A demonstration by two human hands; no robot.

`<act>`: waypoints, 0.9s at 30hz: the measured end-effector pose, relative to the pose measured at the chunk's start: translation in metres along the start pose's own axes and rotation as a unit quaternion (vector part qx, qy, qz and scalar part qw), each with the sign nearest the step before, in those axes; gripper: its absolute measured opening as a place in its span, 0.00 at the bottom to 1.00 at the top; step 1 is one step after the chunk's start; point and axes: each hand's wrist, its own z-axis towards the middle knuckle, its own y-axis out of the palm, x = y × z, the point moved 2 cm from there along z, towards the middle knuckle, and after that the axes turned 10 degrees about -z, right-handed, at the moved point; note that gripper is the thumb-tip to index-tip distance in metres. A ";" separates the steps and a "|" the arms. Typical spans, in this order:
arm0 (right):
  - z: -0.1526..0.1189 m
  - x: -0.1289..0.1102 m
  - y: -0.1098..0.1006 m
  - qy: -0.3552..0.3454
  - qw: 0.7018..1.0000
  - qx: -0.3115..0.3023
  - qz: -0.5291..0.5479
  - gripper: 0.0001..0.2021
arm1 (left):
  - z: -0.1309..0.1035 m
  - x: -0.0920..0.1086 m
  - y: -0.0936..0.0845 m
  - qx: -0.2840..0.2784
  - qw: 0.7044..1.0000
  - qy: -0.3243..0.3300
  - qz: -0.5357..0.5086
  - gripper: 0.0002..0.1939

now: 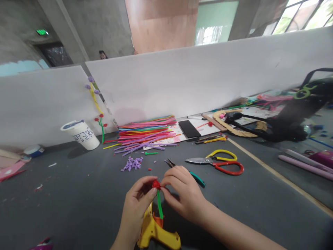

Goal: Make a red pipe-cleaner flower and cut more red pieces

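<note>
Between the thumb and fingers of my left hand [134, 206] is a small red flower [156, 184] on a green stem [160, 206]. My right hand [184, 192] pinches at the flower's right side, its fingertips touching or almost touching the red head. Whether a small piece sits between those fingertips I cannot make out. Below the flower, a yellow hot glue gun [158, 232] with an orange trigger lies on the dark table. Pliers [198, 178] with teal handles are partly hidden behind my right hand. Short purple pieces [132, 164] form a small pile beyond my hands.
Scissors [229, 163] with red and yellow handles lie to the right. Farther back are bundled fuzzy stems [145, 135], a phone [189, 128] and a cutter [210, 139]. A white cup [84, 137] stands at left by a partition [166, 83]. A black bag-like object [293, 114] is at right.
</note>
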 end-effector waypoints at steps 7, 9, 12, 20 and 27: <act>0.001 0.001 0.004 0.022 0.999 -0.021 0.016 0.05 | 0.000 0.005 0.003 0.009 0.997 0.035 0.065 0.08; 0.002 0.000 0.004 0.022 0.999 -0.023 0.015 0.05 | 0.000 0.005 0.004 0.013 0.997 0.036 0.069 0.08; 0.002 -0.001 0.003 0.022 0.999 -0.020 0.011 0.05 | -0.001 0.004 0.004 0.011 0.997 0.035 0.067 0.08; 0.000 0.005 0.009 0.065 0.997 -0.001 0.044 0.06 | -0.004 0.001 0.006 -0.018 0.992 -0.087 -0.089 0.16; -0.002 0.006 0.007 0.095 0.989 -0.007 0.111 0.06 | -0.001 0.000 0.006 0.009 0.984 -0.118 -0.131 0.14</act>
